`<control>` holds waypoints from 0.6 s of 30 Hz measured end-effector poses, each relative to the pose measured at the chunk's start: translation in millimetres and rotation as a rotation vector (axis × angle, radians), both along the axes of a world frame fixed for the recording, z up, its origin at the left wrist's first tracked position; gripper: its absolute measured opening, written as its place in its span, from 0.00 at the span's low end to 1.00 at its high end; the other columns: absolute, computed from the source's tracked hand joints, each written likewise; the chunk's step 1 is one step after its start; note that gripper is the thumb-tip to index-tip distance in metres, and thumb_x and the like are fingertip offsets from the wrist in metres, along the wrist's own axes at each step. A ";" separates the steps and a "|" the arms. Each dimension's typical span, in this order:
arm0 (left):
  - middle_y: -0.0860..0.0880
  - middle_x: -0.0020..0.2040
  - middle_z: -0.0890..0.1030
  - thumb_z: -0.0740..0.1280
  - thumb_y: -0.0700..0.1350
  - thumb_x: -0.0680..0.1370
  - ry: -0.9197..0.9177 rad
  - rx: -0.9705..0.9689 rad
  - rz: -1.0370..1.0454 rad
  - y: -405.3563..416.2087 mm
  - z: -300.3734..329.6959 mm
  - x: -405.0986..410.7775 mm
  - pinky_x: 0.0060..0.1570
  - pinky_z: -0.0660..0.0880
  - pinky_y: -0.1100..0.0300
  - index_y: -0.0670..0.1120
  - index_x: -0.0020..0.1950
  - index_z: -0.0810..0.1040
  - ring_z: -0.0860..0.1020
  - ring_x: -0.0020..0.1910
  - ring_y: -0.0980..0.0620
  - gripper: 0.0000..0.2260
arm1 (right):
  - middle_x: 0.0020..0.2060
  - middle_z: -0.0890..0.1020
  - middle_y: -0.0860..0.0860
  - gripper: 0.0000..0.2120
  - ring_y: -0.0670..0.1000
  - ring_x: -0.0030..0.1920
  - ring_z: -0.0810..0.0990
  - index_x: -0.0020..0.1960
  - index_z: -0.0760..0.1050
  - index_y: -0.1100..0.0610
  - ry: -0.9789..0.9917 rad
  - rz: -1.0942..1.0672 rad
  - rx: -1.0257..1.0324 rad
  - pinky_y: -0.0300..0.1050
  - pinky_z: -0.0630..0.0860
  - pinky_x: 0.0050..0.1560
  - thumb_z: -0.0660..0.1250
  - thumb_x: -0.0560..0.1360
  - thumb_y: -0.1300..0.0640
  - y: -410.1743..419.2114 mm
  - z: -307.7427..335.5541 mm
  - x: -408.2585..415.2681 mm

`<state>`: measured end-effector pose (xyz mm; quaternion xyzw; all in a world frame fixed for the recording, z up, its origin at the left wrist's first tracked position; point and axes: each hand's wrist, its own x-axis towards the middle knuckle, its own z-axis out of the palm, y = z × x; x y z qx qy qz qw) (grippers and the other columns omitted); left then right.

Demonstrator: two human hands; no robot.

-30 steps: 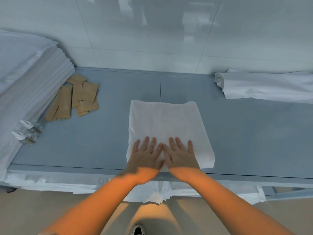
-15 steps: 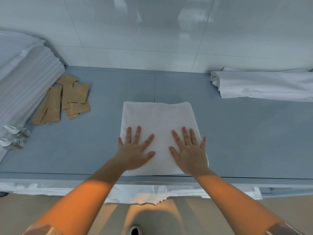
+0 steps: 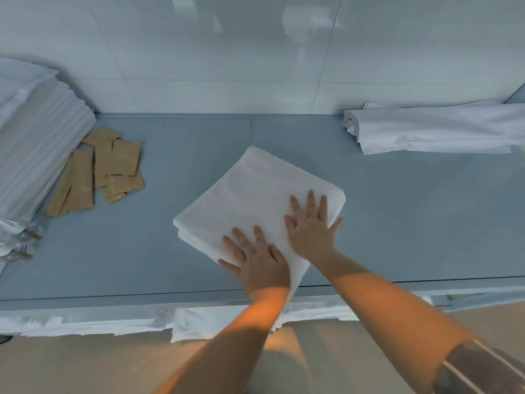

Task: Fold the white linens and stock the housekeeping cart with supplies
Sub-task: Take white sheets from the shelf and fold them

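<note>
Pressing folded white towel [image 3: 255,194], lying skewed | left hand [image 3: 257,258], right hand [image 3: 311,227]: fingers spread flat

The linen stack [image 3: 34,137] and small bottles [image 3: 17,245] run off the left edge, the rolled sheet [image 3: 440,129] off the right, the bottles too blurred to identify, and the hands [image 3: 261,263] hide the towel's [image 3: 255,191] near corner.
</note>
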<state>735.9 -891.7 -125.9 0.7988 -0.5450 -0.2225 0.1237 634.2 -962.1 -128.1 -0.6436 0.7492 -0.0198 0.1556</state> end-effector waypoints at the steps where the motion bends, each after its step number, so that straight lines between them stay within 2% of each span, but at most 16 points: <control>1: 0.42 0.78 0.40 0.51 0.51 0.82 0.007 -0.014 -0.033 8.1 1.1 -10.5 0.68 0.30 0.37 0.53 0.78 0.53 0.34 0.75 0.39 0.24 | 0.77 0.39 0.44 0.25 0.54 0.76 0.32 0.76 0.45 0.38 -0.099 -0.049 -0.008 0.74 0.43 0.69 0.47 0.81 0.41 10.7 -3.8 6.2; 3: 0.39 0.78 0.45 0.52 0.50 0.82 0.007 -0.060 -0.158 18.6 2.2 -19.8 0.65 0.23 0.43 0.51 0.77 0.57 0.36 0.75 0.38 0.22 | 0.77 0.40 0.41 0.25 0.53 0.76 0.33 0.76 0.49 0.36 -0.185 -0.092 -0.079 0.71 0.49 0.70 0.51 0.80 0.41 17.4 -9.4 4.7; 5: 0.41 0.78 0.50 0.48 0.57 0.81 -0.069 -0.066 -0.394 15.7 4.1 -6.5 0.64 0.20 0.47 0.52 0.77 0.59 0.40 0.77 0.40 0.25 | 0.77 0.41 0.41 0.26 0.53 0.76 0.33 0.75 0.50 0.36 -0.145 -0.035 -0.101 0.65 0.53 0.72 0.54 0.80 0.41 7.7 -11.1 -8.5; 7: 0.46 0.79 0.47 0.44 0.69 0.74 -0.213 -0.079 -0.637 1.2 1.3 26.7 0.65 0.22 0.45 0.56 0.78 0.53 0.41 0.77 0.42 0.34 | 0.77 0.40 0.42 0.26 0.53 0.75 0.32 0.76 0.50 0.36 -0.100 0.073 -0.067 0.61 0.50 0.74 0.53 0.80 0.40 -7.8 -12.6 -21.7; 9: 0.50 0.78 0.40 0.52 0.74 0.68 -0.387 -0.108 -0.773 -19.0 -3.8 66.5 0.67 0.27 0.37 0.61 0.77 0.42 0.39 0.76 0.38 0.41 | 0.77 0.39 0.42 0.26 0.54 0.75 0.31 0.76 0.49 0.37 -0.096 0.165 -0.016 0.58 0.47 0.75 0.53 0.80 0.39 -27.4 -7.7 -31.6; 12: 0.46 0.78 0.38 0.61 0.72 0.69 -0.522 -0.084 -0.769 -45.7 -10.3 108.4 0.69 0.38 0.32 0.63 0.73 0.31 0.40 0.75 0.34 0.46 | 0.77 0.40 0.43 0.28 0.53 0.76 0.32 0.77 0.49 0.39 -0.111 0.211 0.051 0.58 0.46 0.76 0.54 0.79 0.39 -42.0 8.3 -34.7; 15: 0.41 0.79 0.44 0.61 0.67 0.72 -0.554 -0.130 -0.783 -49.3 -15.4 114.9 0.69 0.41 0.32 0.61 0.75 0.34 0.44 0.75 0.32 0.43 | 0.77 0.40 0.43 0.39 0.49 0.76 0.32 0.77 0.50 0.43 -0.164 0.306 0.034 0.56 0.44 0.76 0.59 0.73 0.32 1.8 9.7 -36.9; 17: 0.39 0.78 0.48 0.62 0.63 0.73 -0.576 -0.178 -0.792 -45.9 -17.8 112.7 0.70 0.43 0.33 0.59 0.77 0.38 0.47 0.75 0.32 0.41 | 0.77 0.38 0.41 0.44 0.46 0.75 0.32 0.77 0.48 0.42 -0.187 0.383 -0.051 0.49 0.50 0.74 0.63 0.68 0.30 51.8 2.4 -42.3; 18: 0.38 0.78 0.50 0.61 0.62 0.74 -0.589 -0.193 -0.793 -44.9 -18.5 112.3 0.71 0.44 0.35 0.57 0.77 0.39 0.49 0.75 0.33 0.40 | 0.76 0.38 0.40 0.45 0.45 0.75 0.32 0.77 0.47 0.40 -0.174 0.392 -0.096 0.46 0.55 0.71 0.66 0.68 0.33 70.9 -1.8 -44.8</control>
